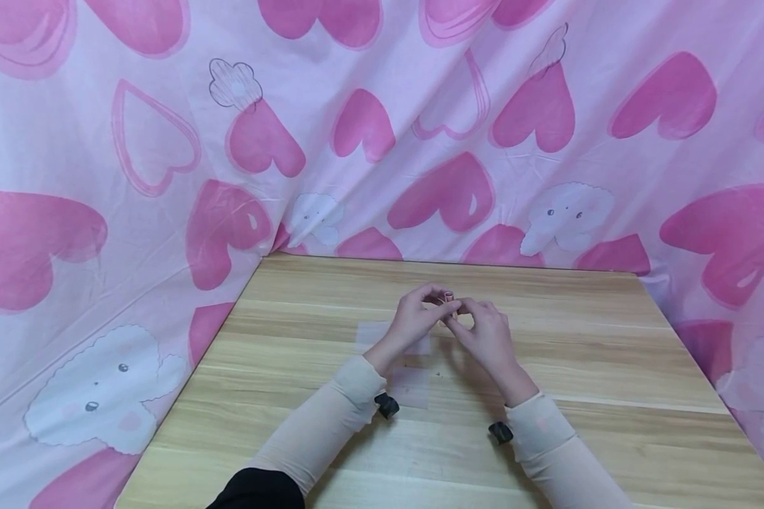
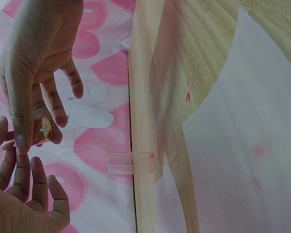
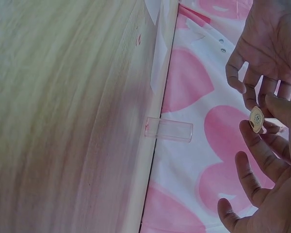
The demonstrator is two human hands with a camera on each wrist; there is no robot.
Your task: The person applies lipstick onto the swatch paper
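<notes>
In front of me, over the back half of the table, both hands meet on a small lipstick tube [image 1: 448,296]. My left hand [image 1: 416,314] pinches it between thumb and fingertips. From the other side, my right hand [image 1: 487,332] pinches it too, thumb and index finger near its gold round end [image 3: 256,119], which carries fine print. Fingers hide most of the tube. A clear cap [image 2: 130,162], stained red at its base, stands upright on the table below the hands. The remaining fingers of both hands are spread loosely.
Thin whitish sheets [image 1: 410,392] lie on the wooden table [image 1: 611,367] by my left forearm, one with faint pink spots. Small red smears [image 2: 188,97] mark the wood beside them. A pink heart-patterned curtain [image 1: 363,127] hangs around the table's back and sides.
</notes>
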